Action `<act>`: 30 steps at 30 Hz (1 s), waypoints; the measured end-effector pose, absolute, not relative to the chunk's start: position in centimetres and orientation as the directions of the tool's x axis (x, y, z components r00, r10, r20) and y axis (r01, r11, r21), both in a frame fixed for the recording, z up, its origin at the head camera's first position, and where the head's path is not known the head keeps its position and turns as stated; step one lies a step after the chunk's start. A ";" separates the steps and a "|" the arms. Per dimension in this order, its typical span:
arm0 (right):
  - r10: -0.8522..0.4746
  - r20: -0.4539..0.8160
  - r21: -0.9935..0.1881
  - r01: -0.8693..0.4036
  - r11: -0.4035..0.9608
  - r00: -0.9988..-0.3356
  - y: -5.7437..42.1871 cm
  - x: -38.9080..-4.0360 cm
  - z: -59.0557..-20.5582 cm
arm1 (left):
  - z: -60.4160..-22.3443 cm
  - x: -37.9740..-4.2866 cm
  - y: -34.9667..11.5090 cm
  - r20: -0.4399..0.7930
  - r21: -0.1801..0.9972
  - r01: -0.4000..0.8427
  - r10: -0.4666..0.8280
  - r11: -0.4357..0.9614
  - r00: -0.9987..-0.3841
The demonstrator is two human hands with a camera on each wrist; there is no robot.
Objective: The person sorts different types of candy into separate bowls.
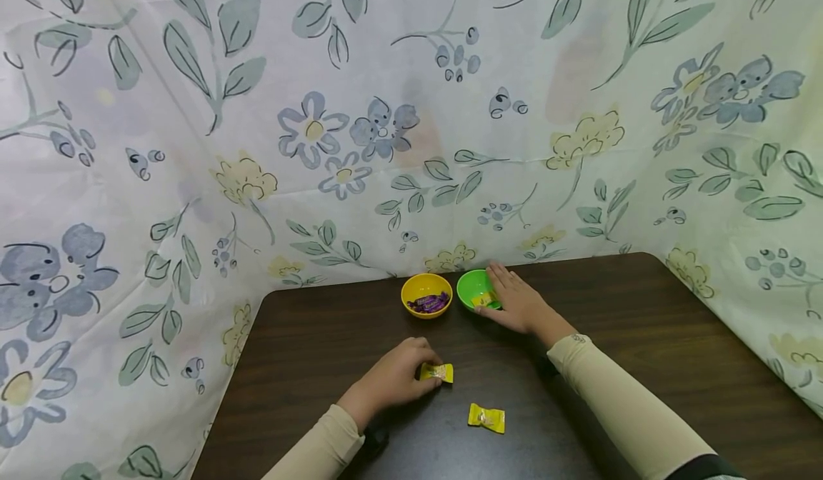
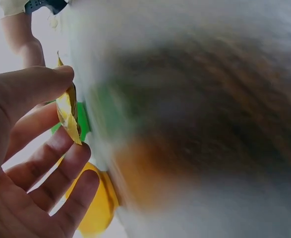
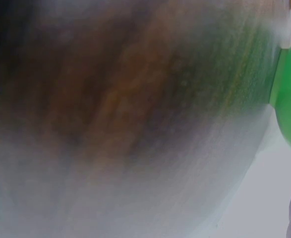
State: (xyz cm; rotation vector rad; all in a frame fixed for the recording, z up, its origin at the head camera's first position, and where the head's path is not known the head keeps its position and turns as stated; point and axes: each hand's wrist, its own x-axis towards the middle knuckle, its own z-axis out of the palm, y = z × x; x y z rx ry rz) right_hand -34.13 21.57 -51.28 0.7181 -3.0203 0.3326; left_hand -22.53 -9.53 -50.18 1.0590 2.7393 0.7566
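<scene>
My left hand [image 1: 395,374] pinches a yellow wrapped candy [image 1: 444,373] between thumb and fingers, low over the table. In the left wrist view the same candy is seen edge-on, with the other fingers spread loosely below it. Across the green bowl [image 1: 464,288] lies my right hand [image 1: 519,303], its fingers straight at the far right rim and its thumb along the near rim. A yellow candy [image 1: 482,299] shows inside this bowl, partly covered by the hand. One more yellow candy [image 1: 486,418] lies on the table, nearer me than the left hand.
Left of the green bowl stands a yellow bowl [image 1: 411,287] holding several purple-wrapped candies [image 1: 429,303]. Both bowls are close to the back edge of the dark wooden table [image 1: 321,344]. A floral cloth [image 1: 360,201] hangs behind the table and at its sides.
</scene>
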 end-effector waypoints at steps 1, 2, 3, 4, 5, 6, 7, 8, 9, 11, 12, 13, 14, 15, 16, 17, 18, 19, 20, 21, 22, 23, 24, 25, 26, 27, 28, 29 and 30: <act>-0.443 0.067 -0.200 -0.447 0.872 -0.894 21.6 -34.1 -51.3 | -50.1 -22.6 -9.4 0.081 0.484 0.604 0.655 0.633 -0.751; -0.444 0.068 -0.196 -0.448 0.872 -0.893 21.6 -34.1 -51.3 | -50.1 -22.6 -9.3 0.087 0.483 0.606 0.654 0.632 -0.752; -0.445 0.068 -0.193 -0.449 0.872 -0.893 21.6 -34.1 -51.3 | -50.0 -22.6 -9.2 0.093 0.483 0.608 0.653 0.630 -0.751; -0.444 0.067 -0.191 -0.448 0.873 -0.893 21.6 -34.1 -51.3 | -50.0 -22.7 -9.2 0.100 0.481 0.612 0.654 0.628 -0.750; -0.444 0.065 -0.185 -0.448 0.875 -0.894 21.6 -34.1 -51.3 | -49.9 -22.7 -9.1 0.105 0.480 0.614 0.654 0.626 -0.749; -0.444 0.063 -0.182 -0.447 0.876 -0.894 21.6 -34.0 -51.2 | -49.9 -22.7 -9.0 0.113 0.477 0.619 0.655 0.623 -0.747; -0.443 0.062 -0.180 -0.447 0.876 -0.894 21.6 -34.0 -51.2 | -49.9 -22.8 -8.9 0.122 0.475 0.625 0.657 0.619 -0.744; -0.443 0.063 -0.179 -0.447 0.876 -0.894 21.6 -34.0 -51.2 | -49.9 -22.8 -8.8 0.131 0.473 0.630 0.658 0.616 -0.741; -0.444 0.063 -0.178 -0.448 0.876 -0.894 21.6 -34.0 -51.1 | -49.9 -22.8 -8.7 0.139 0.472 0.635 0.660 0.612 -0.739; -0.444 0.067 -0.181 -0.449 0.875 -0.893 21.6 -34.1 -51.2 | -50.0 -22.9 -8.5 0.153 0.471 0.642 0.660 0.605 -0.735; -0.444 0.068 -0.182 -0.448 0.875 -0.894 21.6 -34.1 -51.2 | -50.0 -22.9 -8.4 0.160 0.471 0.646 0.661 0.601 -0.733; -0.443 0.070 -0.183 -0.448 0.875 -0.894 21.6 -34.2 -51.3 | -50.0 -23.0 -8.3 0.168 0.470 0.649 0.662 0.598 -0.731; -0.443 0.070 -0.183 -0.448 0.875 -0.894 21.7 -34.2 -51.4 | -50.0 -23.0 -8.2 0.174 0.467 0.653 0.662 0.596 -0.729; -0.442 0.069 -0.182 -0.447 0.876 -0.894 21.7 -34.2 -51.5 | -50.0 -23.1 -8.1 0.180 0.465 0.655 0.661 0.595 -0.728; -0.442 0.067 -0.183 -0.446 0.876 -0.895 21.7 -34.2 -51.5 | -49.9 -23.2 -8.0 0.186 0.463 0.658 0.660 0.595 -0.728; -0.441 0.066 -0.179 -0.445 0.877 -0.895 21.8 -34.2 -51.5 | -49.9 -23.3 -7.9 0.191 0.459 0.661 0.661 0.594 -0.726; -0.440 0.065 -0.177 -0.444 0.878 -0.896 21.8 -34.3 -51.5 | -49.8 -23.4 -7.8 0.197 0.455 0.665 0.661 0.592 -0.724; -0.437 0.061 -0.173 -0.441 0.881 -0.897 21.8 -34.3 -51.5 | -49.7 -23.5 -7.7 0.203 0.450 0.667 0.660 0.593 -0.723; -0.437 0.060 -0.172 -0.440 0.881 -0.898 21.9 -34.3 -51.6 | -49.6 -23.7 -7.6 0.205 0.449 0.667 0.658 0.594 -0.724; -0.436 0.060 -0.172 -0.439 0.882 -0.898 21.9 -34.3 -51.5 | -49.5 -23.8 -7.5 0.207 0.448 0.668 0.658 0.594 -0.724; -0.435 0.061 -0.174 -0.439 0.882 -0.898 21.9 -34.3 -51.5 | -49.4 -24.0 -7.4 0.209 0.446 0.668 0.656 0.596 -0.725; -0.435 0.062 -0.173 -0.439 0.882 -0.898 21.9 -34.3 -51.5 | -49.3 -24.2 -7.3 0.212 0.445 0.668 0.654 0.597 -0.726; -0.435 0.063 -0.177 -0.439 0.881 -0.898 21.9 -34.3 -51.5 | -49.2 -24.3 -7.3 0.215 0.444 0.669 0.653 0.597 -0.726; -0.435 0.064 -0.177 -0.439 0.881 -0.898 21.9 -34.3 -51.5 | -49.1 -24.4 -7.2 0.219 0.443 0.669 0.651 0.597 -0.726; -0.437 0.066 -0.181 -0.442 0.879 -0.897 21.8 -34.3 -51.5 | -49.0 -24.5 -7.2 0.224 0.442 0.669 0.649 0.597 -0.727; -0.438 0.066 -0.181 -0.443 0.878 -0.896 21.8 -34.3 -51.5 | -48.9 -24.6 -7.2 0.230 0.442 0.669 0.645 0.597 -0.729; -0.439 0.067 -0.182 -0.443 0.878 -0.896 21.8 -34.3 -51.5 | -48.9 -24.7 -7.2 0.240 0.442 0.668 0.639 0.598 -0.731; -0.440 0.066 -0.182 -0.444 0.877 -0.896 21.7 -34.3 -51.5 | -48.7 -24.8 -7.1 0.248 0.442 0.667 0.632 0.600 -0.734; -0.440 0.066 -0.182 -0.445 0.877 -0.895 21.7 -34.3 -51.5 | -48.6 -24.8 -7.1 0.258 0.443 0.665 0.625 0.602 -0.737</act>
